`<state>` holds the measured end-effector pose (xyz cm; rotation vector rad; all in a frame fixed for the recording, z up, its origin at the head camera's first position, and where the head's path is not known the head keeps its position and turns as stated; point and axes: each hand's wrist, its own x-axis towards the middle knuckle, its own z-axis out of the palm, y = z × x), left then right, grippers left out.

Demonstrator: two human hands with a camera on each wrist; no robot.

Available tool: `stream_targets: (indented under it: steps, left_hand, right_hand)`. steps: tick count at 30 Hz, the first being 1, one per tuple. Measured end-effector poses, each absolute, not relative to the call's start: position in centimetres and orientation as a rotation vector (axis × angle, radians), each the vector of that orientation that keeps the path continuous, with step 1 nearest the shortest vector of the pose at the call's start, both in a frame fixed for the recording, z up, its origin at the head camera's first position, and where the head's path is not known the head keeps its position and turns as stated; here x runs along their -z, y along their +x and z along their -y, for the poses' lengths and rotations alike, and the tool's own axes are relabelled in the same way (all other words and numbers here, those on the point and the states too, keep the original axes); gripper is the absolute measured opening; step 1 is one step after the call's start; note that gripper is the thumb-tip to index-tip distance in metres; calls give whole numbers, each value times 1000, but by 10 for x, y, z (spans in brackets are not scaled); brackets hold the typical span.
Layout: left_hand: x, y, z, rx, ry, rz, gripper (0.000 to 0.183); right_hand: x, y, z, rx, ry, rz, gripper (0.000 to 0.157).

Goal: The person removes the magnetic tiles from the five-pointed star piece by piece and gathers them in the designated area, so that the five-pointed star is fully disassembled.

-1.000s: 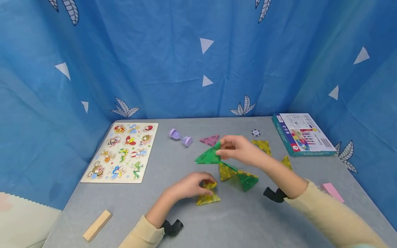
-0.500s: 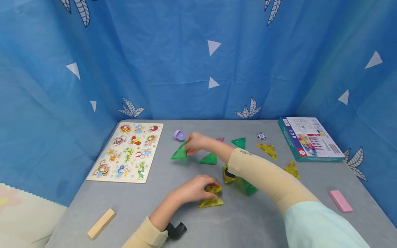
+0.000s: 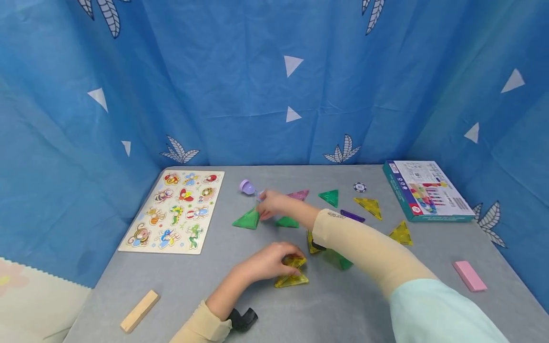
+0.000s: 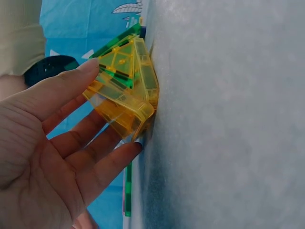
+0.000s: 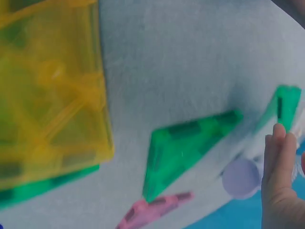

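In the head view my left hand [image 3: 272, 262] grips yellow triangular magnetic tiles [image 3: 291, 281] joined at an angle, standing on the table. The left wrist view shows its thumb on one yellow tile [image 4: 119, 98] and the fingers behind. Further forward and left, my right hand [image 3: 274, 206] has its fingertips at the edge of a green triangular tile [image 3: 246, 220]. In the right wrist view its fingers are straight beside that green tile [image 5: 285, 107], the thumb apart from them. Another green tile [image 3: 287, 222] lies just right of it. Linked yellow and green tiles are partly hidden under the right forearm.
A purple hourglass-like toy [image 3: 247, 186] lies behind the right hand. Pink [image 3: 299, 194], green [image 3: 329, 197], purple [image 3: 352, 216] and yellow tiles [image 3: 370, 207] are scattered rightward. An insect puzzle board [image 3: 171, 212], wooden block [image 3: 139, 311], pink block [image 3: 469, 276] and box [image 3: 429, 190] sit around.
My right hand has carried the green tile left across the table and lowered it; its fingers have loosened. The left hand keeps its grip on the yellow tiles.
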<state>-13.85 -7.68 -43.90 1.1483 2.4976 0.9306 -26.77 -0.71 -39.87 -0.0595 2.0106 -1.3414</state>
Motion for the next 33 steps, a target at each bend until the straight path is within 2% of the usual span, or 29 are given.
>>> stream_targets:
  steps: [4,8,13,16,24,33]
  left_hand:
    - [440,-139,78,-938,1150,-2499,30]
    - [441,-139,77,-950,1147,-2485,30]
    - [441,-140,77,-1001,1126,-2450,30]
    - [442,-141,78,-1032,1079,-2421,30]
    - [441,-141,82,-1016,1038,-2445,30]
    - [439,-140,82,-1012,1008,-2445,26]
  right_hand:
    - [385,-264,-12,1379,-172,-2013,55]
    - [367,-246,-38,1330,-396,-2089,45]
    - [355,-203,-79,1290,-677,-2198,30]
    - [353,-172,-101,1291,-772,-2263,28]
    - [379,-119,-132,1224,-706,-2313,25]
    - [419,-113,-132,1221,-554,-2186,28]
